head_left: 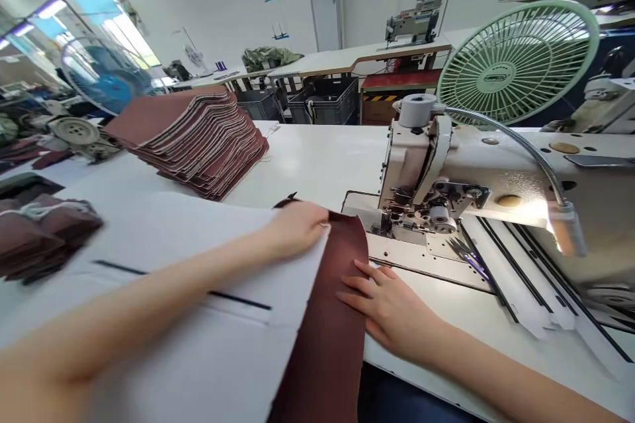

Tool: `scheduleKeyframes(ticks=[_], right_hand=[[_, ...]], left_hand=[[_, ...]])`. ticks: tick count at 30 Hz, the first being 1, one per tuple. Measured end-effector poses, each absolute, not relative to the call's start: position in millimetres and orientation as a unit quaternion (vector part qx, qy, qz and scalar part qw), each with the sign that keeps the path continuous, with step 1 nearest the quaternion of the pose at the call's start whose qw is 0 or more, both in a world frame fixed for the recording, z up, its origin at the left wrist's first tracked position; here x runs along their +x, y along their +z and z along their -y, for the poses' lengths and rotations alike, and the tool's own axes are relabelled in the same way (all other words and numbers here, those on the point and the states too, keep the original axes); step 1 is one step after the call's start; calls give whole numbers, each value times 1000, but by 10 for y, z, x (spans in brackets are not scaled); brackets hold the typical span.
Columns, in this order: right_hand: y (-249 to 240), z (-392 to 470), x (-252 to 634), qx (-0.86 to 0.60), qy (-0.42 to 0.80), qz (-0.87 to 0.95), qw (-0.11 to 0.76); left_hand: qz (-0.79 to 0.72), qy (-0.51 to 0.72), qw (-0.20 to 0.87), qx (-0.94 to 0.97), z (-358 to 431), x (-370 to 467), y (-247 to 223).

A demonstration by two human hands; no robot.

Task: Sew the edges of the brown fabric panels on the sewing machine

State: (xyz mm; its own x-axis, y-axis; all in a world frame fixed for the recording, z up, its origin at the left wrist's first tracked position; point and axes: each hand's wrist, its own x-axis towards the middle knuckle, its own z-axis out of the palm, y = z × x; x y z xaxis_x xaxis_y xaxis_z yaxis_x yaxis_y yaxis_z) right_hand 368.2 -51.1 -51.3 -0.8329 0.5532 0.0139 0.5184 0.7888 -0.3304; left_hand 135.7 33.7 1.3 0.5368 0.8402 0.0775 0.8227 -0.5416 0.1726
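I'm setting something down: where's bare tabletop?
Bare white tabletop lies between maroon stack and sewing machine; a smaller patch, between right forearm and machine bed. Crowded: under the white sheet and, with strips, beneath the machine arm.

The fingertips of the left hand (298,228) are hidden at the edge of the white sheet (213,370); its blurred forearm (163,301) is cut off at eight o'clock. The frame crops the sheet at seven, brown panel (335,297) at six, sewing machine (520,162) at three, blurred tied bundle (42,238) at nine. The green fan's badge (498,77), two o'clock, is unreadably small.
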Motion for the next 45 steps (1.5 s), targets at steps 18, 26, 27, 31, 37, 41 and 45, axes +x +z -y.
scheduleKeyframes(ticks=[18, 26, 27, 31, 37, 41, 45], right_hand=[[-653, -41, 3595, -373, 23, 921, 111], [-543, 254, 3552, -405, 73, 911, 22], [-529, 285, 3564, -411, 78, 908, 19], [-518, 303, 3625, -452, 72, 889, 26], [-573, 208, 3690, -474, 9, 879, 62], [-652, 200, 3703, -451, -51, 887, 85], [-699, 274, 3696, -469, -109, 874, 71]], left_hand=[[-461, 342, 292, 765, -478, 1750, -637], [-457, 310, 315, 772, -341, 1943, -612], [-459, 303, 323, 770, -320, 1960, -611], [-474, 300, 334, 757, -287, 1987, -616], [-480, 293, 276, 780, -337, 2022, -583], [-472, 223, 186, 832, -367, 2119, -526], [-492, 149, 134, 847, -418, 2219, -505]])
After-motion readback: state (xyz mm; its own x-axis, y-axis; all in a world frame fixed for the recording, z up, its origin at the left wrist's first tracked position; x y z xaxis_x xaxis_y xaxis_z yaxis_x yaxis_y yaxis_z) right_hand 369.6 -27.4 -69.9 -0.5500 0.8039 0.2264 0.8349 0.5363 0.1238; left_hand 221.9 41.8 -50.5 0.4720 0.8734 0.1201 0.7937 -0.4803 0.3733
